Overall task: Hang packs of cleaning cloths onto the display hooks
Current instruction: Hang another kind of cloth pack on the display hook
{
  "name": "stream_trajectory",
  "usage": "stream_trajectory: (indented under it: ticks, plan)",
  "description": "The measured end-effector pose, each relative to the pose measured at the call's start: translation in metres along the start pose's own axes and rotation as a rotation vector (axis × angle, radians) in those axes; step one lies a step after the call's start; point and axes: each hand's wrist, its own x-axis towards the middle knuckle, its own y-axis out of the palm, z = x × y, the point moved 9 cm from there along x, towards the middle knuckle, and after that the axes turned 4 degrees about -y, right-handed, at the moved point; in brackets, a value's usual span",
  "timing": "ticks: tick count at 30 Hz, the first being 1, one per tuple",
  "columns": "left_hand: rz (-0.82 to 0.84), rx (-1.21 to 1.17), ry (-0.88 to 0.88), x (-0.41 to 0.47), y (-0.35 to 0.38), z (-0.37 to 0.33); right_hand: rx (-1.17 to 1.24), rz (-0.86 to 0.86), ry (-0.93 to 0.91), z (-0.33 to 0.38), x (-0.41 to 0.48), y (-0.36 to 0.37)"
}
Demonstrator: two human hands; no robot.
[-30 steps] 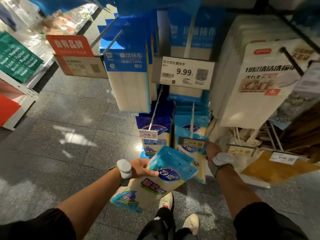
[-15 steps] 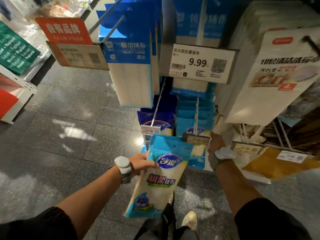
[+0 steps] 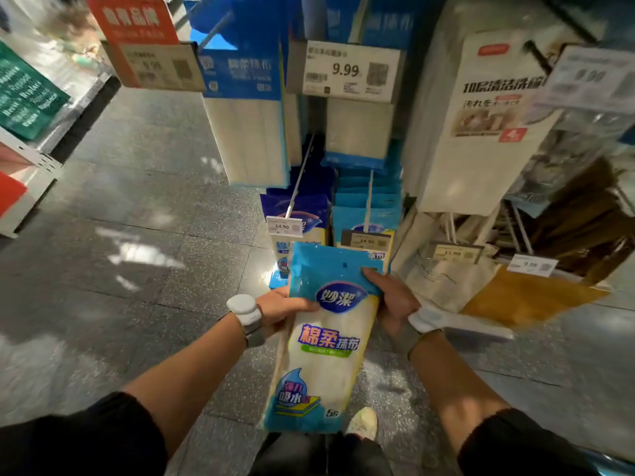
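A pack of cleaning cloths [image 3: 326, 341], light blue on top and white below, hangs upright in front of me. My left hand [image 3: 281, 309] grips its left edge, thumb across the front. My right hand [image 3: 391, 300] holds the right edge near the top, fingers behind and thumb on the blue header by the hang hole. Just beyond the pack, two low display hooks stick out: the right hook [image 3: 369, 204] carries light blue packs [image 3: 367, 201] like mine, the left hook [image 3: 297, 187] carries darker blue packs [image 3: 309, 207].
Price tags [image 3: 366, 239] sit at the hook tips. Above hang larger blue-and-white cloth packs [image 3: 245, 115] and a 9.99 price label [image 3: 343, 72]. White packs [image 3: 481, 125] hang to the right, with tote bags and brown goods below. Grey tiled floor [image 3: 120, 252] lies to the left.
My right hand came off the hanging packs on the hook and took hold of the pack's right top edge. The pack swung from tilted to upright and rose toward the hooks.
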Motion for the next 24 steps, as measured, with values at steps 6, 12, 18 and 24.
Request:
stream_trajectory:
  ticks: [6,12,18,24]
  plan:
    - [-0.022,0.024,0.011,-0.014,0.002,0.008,0.034,-0.027,0.0,0.007,-0.017,-0.011]
    - [-0.163,0.084,0.038,-0.026,-0.028,-0.004,-0.036,-0.193,-0.04,0.035,-0.022,-0.051]
    - [-0.235,0.086,0.051,-0.03,-0.065,-0.01,-0.436,-0.444,-0.075,0.046,-0.013,-0.108]
    - [-0.225,0.168,0.016,-0.026,-0.053,-0.022,-0.657,-0.488,-0.092,0.059,-0.006,-0.097]
